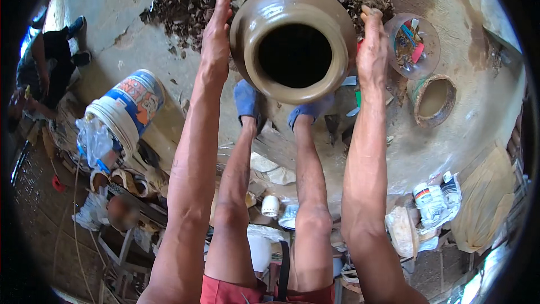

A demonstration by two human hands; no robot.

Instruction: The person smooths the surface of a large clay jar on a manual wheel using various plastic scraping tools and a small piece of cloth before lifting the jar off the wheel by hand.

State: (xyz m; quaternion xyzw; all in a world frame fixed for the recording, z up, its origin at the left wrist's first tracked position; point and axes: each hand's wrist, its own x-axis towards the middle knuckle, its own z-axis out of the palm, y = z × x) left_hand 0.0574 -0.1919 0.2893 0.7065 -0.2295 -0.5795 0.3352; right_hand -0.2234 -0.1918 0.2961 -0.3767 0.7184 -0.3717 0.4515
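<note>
A large round clay pot (243, 28) with a wide mouth and thick rim stands in front of me, glossy and brownish grey. Its inside is dark. My left hand (216, 42) is at the pot's left side, fingers stretched out and palm toward the wall. On the opposite side, my right hand (372, 50) is held much the same way, its fingers extended. Neither hand wraps around the pot; whether the palms touch it I cannot tell. My feet in blue shoes (246, 99) are just below the rim.
Dark scraps (180, 8) lie heaped behind the pot. To the right are a clear bowl (430, 59) of odds and ends and a small crusted pot (419, 104). A white bucket (132, 98) stands left. Another person (53, 59) is at the far left.
</note>
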